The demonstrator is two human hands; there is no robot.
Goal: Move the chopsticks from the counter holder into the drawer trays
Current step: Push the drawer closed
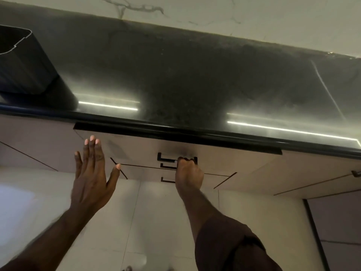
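Note:
My right hand (188, 174) grips the black handle (166, 157) of the top drawer (136, 147), which sits just under the counter edge and shows only a thin dark gap along its top. My left hand (91, 173) is flat, fingers straight and spread, in front of the drawer's left part; whether it touches the front I cannot tell. A dark ribbed holder (23, 61) stands on the black counter (175, 79) at the far left. No chopsticks show, and the drawer's inside is hidden.
Two more drawer handles (167, 179) sit below the top one. Cabinet fronts run left and right of the drawers. A white marbled wall (214, 10) backs the counter. Pale floor tiles (156, 222) lie below, and a dark cabinet (336, 222) stands at lower right.

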